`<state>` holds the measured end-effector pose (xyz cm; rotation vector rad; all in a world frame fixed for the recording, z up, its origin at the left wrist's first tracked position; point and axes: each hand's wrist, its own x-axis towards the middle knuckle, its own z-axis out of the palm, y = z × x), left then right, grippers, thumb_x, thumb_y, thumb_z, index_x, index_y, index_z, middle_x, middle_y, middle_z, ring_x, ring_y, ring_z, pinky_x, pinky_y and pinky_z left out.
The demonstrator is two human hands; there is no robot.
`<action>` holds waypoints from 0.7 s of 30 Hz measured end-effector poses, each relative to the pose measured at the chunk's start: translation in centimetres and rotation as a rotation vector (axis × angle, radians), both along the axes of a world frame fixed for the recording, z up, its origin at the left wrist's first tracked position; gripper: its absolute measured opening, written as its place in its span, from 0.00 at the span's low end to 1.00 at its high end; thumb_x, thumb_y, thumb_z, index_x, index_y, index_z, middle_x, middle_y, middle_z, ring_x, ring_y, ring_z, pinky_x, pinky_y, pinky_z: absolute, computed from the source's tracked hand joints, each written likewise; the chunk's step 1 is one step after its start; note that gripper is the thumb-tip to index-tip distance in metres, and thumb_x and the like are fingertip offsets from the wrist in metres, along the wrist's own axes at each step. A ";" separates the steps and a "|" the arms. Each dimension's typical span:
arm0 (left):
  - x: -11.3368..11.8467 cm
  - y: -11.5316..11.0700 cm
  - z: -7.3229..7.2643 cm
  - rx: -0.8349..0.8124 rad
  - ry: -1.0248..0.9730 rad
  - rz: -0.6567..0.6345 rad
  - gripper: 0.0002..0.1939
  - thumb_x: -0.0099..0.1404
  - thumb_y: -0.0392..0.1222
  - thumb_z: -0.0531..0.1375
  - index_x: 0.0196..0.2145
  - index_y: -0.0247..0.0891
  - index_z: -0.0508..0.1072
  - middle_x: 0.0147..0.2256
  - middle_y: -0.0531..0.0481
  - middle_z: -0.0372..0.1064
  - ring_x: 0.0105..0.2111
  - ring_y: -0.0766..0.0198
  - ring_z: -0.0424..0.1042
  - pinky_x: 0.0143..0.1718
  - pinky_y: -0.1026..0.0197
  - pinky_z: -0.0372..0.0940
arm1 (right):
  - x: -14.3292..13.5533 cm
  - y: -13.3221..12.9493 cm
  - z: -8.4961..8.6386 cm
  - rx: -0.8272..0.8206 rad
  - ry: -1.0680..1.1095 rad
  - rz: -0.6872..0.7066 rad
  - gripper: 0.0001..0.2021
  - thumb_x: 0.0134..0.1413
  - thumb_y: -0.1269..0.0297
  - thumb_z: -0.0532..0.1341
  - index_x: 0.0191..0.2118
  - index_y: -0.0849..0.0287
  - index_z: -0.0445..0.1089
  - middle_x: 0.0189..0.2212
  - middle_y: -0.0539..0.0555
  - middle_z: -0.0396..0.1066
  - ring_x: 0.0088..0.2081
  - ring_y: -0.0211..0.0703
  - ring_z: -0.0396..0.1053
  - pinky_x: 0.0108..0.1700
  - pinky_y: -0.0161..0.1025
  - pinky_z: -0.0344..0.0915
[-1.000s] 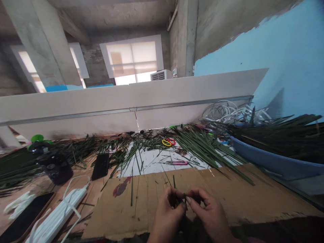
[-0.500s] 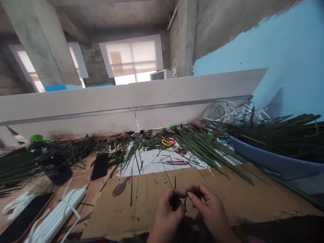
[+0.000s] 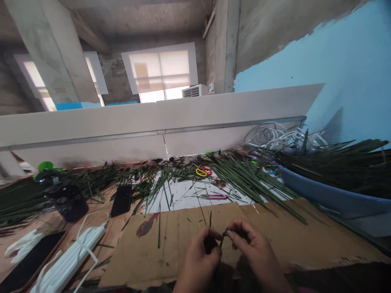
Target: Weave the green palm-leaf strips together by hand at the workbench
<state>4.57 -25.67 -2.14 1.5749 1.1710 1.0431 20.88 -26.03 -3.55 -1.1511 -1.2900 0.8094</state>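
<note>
Both hands are close together over the near edge of a cardboard sheet (image 3: 146, 260). My left hand (image 3: 203, 252) is closed, pinching a dark green leaf strip (image 3: 221, 241) whose thin end pokes up above the fingers. My right hand (image 3: 252, 248) pinches the same strip between thumb and forefinger, where it looks bent or knotted. The lower part of the strip drops into shadow between the palms. Beyond the cardboard lie pink-handled thread snips (image 3: 216, 197) and scissors with yellow and red handles (image 3: 202, 171).
Long green leaf strips (image 3: 241, 177) and scraps cover the table's back. At right stands a blue basin (image 3: 324, 189) heaped with leaves, near coiled white strapping (image 3: 269, 134). Phones (image 3: 121, 200), a power strip (image 3: 71, 258) and a dark jar (image 3: 69, 199) occupy the left. A white partition (image 3: 122, 122) borders the back.
My hands stay pinched on the leaf strip, shifting only slightly. My left thumb has moved a little upward and the strip between the fingers has turned a bit.
</note>
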 end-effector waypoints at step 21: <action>-1.4 0.0 0.6 0.146 0.166 -0.044 0.16 0.51 0.27 0.58 0.38 0.41 0.68 0.26 0.56 0.65 0.29 0.63 0.65 0.33 0.64 0.57 | 1.6 -0.1 3.9 0.198 -0.822 0.362 0.06 0.60 0.73 0.61 0.38 0.56 0.74 0.36 0.52 0.74 0.39 0.45 0.71 0.40 0.37 0.63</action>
